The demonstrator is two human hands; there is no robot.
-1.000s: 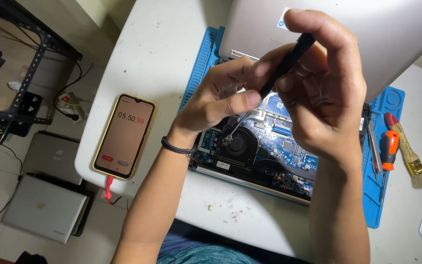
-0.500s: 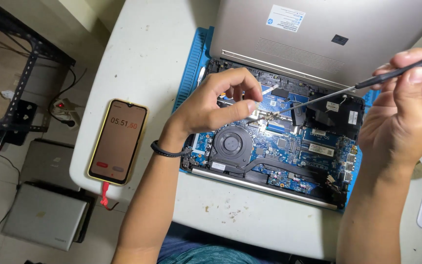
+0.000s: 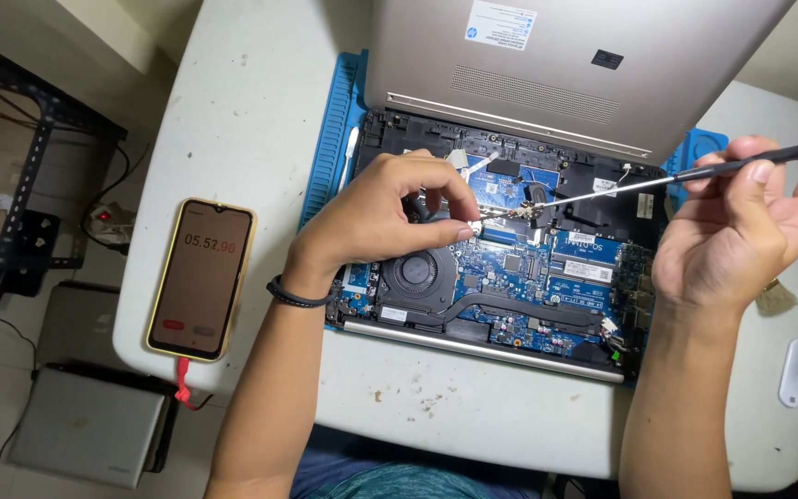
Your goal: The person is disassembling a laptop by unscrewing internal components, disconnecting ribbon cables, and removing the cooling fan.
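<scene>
An opened laptop (image 3: 547, 296) lies on a blue mat (image 3: 330, 148), its circuit board and round fan (image 3: 415, 275) exposed. The silver bottom cover (image 3: 547, 65) leans up behind it. My left hand (image 3: 390, 217) rests on the board above the fan, fingertips pinching a small white piece beside a metal bracket. My right hand (image 3: 750, 222) grips a long thin screwdriver (image 3: 658, 180) with a blue-black handle. Its shaft runs left, and the tip touches the board right beside my left fingertips.
A phone (image 3: 200, 277) with a yellow case and a lit timer screen lies left of the mat on the white table (image 3: 233, 111). Two closed laptops (image 3: 85, 425) sit on the floor at lower left. A black metal rack (image 3: 20, 157) stands at far left.
My right hand drew back to the right, uncovering the board, and the screwdriver now lies nearly flat. My left hand shifted slightly on the board. The camera view moved closer.
</scene>
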